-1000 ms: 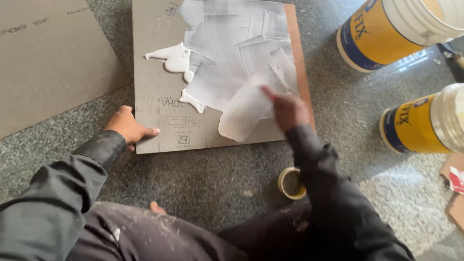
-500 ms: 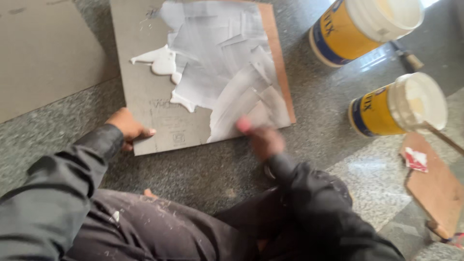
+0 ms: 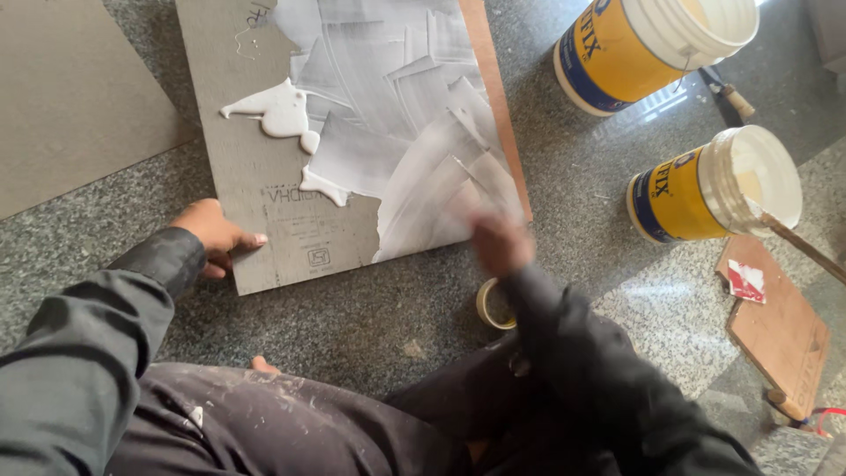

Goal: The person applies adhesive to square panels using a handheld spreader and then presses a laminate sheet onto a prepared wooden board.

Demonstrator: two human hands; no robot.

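On the granite floor your left hand [image 3: 214, 236] presses flat, fingers spread, on the grey board's [image 3: 291, 231] near corner, so keep it pinned while your blurred right hand [image 3: 499, 244], grip unreadable, drags the white paste [image 3: 388, 167] in even, overlapping strokes

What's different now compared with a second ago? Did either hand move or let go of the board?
The right hand has swept down and back off the wet white coating to the grey board's near edge, blurred in motion; whether it holds a spreader cannot be told. The left hand stays pressed on the board's near left corner. The white blob, the two yellow buckets and the tape roll are where they were.
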